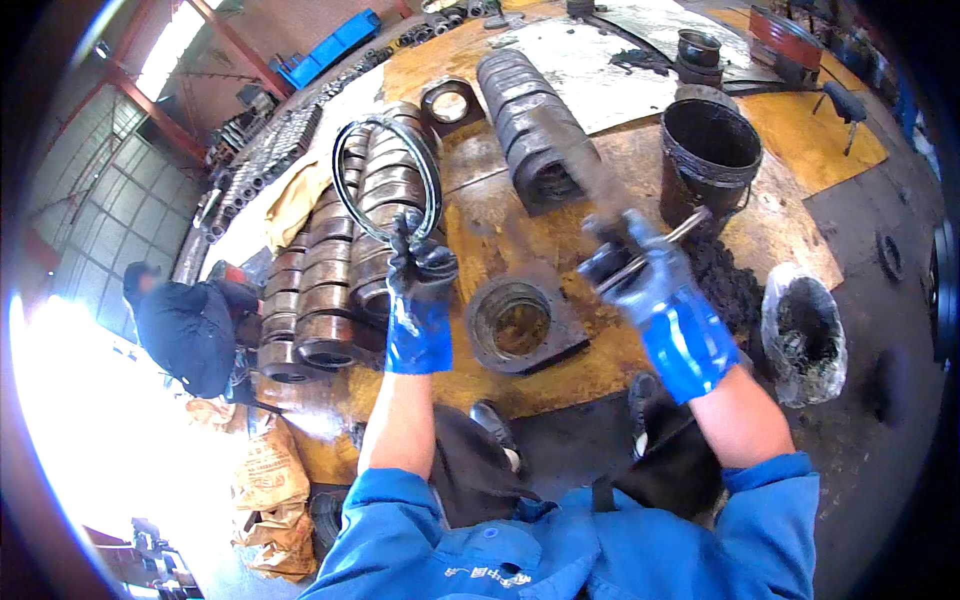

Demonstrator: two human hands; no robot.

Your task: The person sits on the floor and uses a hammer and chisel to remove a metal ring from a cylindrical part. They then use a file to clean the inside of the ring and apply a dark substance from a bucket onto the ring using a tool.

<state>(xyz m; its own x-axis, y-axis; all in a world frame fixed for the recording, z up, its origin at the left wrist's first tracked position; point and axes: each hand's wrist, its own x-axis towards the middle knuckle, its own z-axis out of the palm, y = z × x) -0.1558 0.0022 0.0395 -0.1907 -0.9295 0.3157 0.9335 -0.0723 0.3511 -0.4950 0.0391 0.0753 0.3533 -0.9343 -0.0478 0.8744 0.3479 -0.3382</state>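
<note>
Over the stained yellow boards (622, 358), left hand (421, 268) pinches a thin dark ring (338, 172) by its lower edge, held up apart from the bored block (557, 338) below. Work looks midway: dark cylinders (322, 255) lie in rows at left; ring unseated, block's bore uncovered. Right hand (645, 268) closes on a slim, slanting rod (688, 225). Both hands reach forward, raised well apart.

Left glove (421, 290) and right glove (665, 310) flash bright blue, grimy black toward the tips! Ring (339, 178) at left, glossy black; bucket (690, 195) right, dull black; plywood board (462, 385) between, brown-blotched yellow; vivid blue bin (330, 50) far left; orange-tan sack (268, 475) near left.
</note>
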